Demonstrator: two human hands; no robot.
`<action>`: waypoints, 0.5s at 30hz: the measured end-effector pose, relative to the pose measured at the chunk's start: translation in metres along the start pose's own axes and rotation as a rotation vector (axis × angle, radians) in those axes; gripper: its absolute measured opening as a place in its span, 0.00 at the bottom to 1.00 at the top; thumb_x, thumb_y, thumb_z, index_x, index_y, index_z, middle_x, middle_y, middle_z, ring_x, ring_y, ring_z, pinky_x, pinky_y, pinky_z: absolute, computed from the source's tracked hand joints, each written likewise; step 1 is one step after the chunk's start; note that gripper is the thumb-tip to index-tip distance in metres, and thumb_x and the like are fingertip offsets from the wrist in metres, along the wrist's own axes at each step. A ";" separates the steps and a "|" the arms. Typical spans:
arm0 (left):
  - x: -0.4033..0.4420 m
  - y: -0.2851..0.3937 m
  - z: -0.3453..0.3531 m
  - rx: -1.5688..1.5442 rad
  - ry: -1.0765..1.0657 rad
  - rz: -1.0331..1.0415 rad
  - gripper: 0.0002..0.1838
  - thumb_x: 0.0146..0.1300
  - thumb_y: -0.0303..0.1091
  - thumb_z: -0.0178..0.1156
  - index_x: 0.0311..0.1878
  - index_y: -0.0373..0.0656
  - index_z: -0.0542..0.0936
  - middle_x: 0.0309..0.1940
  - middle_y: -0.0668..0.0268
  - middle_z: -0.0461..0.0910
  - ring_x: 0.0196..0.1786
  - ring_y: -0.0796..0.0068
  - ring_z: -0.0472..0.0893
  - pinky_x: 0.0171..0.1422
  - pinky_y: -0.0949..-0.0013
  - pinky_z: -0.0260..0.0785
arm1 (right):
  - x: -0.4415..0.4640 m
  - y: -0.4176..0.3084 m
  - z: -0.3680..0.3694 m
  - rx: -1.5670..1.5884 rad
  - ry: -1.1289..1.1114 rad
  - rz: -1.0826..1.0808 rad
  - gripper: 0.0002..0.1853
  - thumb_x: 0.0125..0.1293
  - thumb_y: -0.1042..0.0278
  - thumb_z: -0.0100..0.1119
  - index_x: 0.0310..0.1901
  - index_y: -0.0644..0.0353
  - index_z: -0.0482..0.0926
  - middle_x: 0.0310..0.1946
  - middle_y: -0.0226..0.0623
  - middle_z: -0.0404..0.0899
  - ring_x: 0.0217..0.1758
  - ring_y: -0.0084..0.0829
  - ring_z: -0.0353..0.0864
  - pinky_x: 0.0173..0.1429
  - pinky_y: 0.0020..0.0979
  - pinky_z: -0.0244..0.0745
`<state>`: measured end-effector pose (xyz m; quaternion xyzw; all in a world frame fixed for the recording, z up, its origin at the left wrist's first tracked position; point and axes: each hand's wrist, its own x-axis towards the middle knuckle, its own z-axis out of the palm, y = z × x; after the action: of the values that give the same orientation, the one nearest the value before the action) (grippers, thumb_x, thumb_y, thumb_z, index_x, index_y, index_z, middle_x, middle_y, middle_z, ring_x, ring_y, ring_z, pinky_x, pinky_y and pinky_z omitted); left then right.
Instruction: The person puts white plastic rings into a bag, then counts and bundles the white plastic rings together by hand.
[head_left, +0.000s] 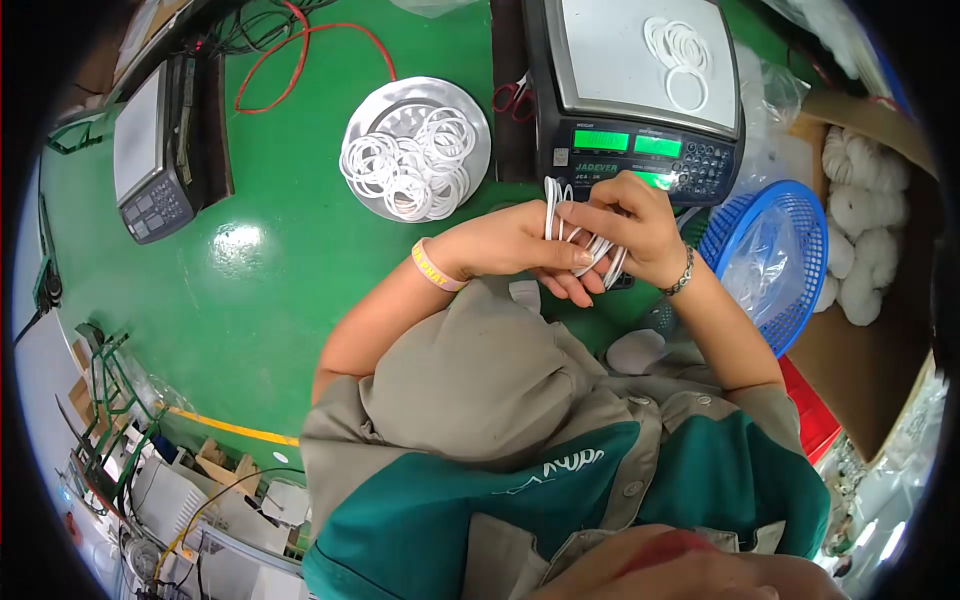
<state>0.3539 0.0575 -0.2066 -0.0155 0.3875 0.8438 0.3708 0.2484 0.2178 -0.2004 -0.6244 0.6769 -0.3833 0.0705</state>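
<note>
A bundle of thin white rings [551, 212] is held between my two hands, just in front of the scale. My left hand [515, 238], with a wristband at the wrist, has the rings looped over and between its curled fingers. From the other side, my right hand [640, 228] pinches some of the same rings, its thumb and fingers bent around them. Some fingertips are hidden behind the bundle. To the left, more white rings [405, 170] lie heaped on a round metal plate [370, 108]. Several loose rings [686, 88] rest on the pan of the digital scale [610, 60].
Red-handled scissors [513, 97] lie left of the scale. A blue basket [812, 240] with clear plastic stands at right, beside a cardboard box [850, 370] holding white bundles [865, 205]. Far left are a second scale [150, 150] and a red cable [345, 27] on the green surface.
</note>
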 end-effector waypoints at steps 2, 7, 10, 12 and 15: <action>-0.001 0.001 0.000 0.009 -0.009 -0.015 0.14 0.62 0.39 0.51 0.41 0.36 0.73 0.34 0.60 0.78 0.36 0.72 0.81 0.38 0.77 0.72 | -0.001 0.001 0.003 0.012 0.005 -0.018 0.20 0.38 0.64 0.64 0.40 0.52 0.79 0.26 0.29 0.69 0.24 0.28 0.69 0.24 0.25 0.65; -0.003 -0.003 -0.001 -0.017 -0.022 -0.030 0.14 0.63 0.38 0.50 0.42 0.35 0.73 0.35 0.59 0.78 0.37 0.70 0.81 0.38 0.76 0.73 | -0.001 0.000 0.004 0.042 -0.041 -0.019 0.19 0.39 0.64 0.63 0.39 0.51 0.79 0.28 0.31 0.69 0.24 0.28 0.69 0.24 0.25 0.64; -0.002 -0.004 -0.002 0.020 -0.041 -0.047 0.14 0.64 0.38 0.49 0.45 0.36 0.74 0.36 0.60 0.78 0.37 0.70 0.81 0.39 0.76 0.72 | -0.001 0.002 0.005 0.024 -0.051 -0.027 0.19 0.40 0.64 0.62 0.39 0.54 0.77 0.30 0.33 0.70 0.24 0.31 0.69 0.23 0.27 0.65; -0.003 -0.003 -0.001 0.010 -0.048 -0.054 0.14 0.63 0.38 0.49 0.45 0.37 0.73 0.36 0.60 0.78 0.37 0.70 0.81 0.39 0.75 0.72 | 0.000 0.004 0.007 0.018 -0.032 -0.070 0.20 0.40 0.65 0.62 0.40 0.56 0.76 0.32 0.34 0.71 0.25 0.32 0.69 0.24 0.28 0.66; -0.004 -0.002 -0.002 -0.016 -0.059 -0.031 0.14 0.63 0.37 0.50 0.44 0.37 0.73 0.35 0.60 0.78 0.37 0.70 0.81 0.38 0.76 0.73 | 0.004 -0.003 0.005 0.025 -0.050 -0.028 0.21 0.40 0.65 0.62 0.41 0.55 0.76 0.31 0.34 0.71 0.25 0.32 0.70 0.24 0.28 0.67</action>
<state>0.3573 0.0547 -0.2084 0.0002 0.3694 0.8411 0.3950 0.2524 0.2120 -0.2004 -0.6425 0.6612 -0.3768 0.0897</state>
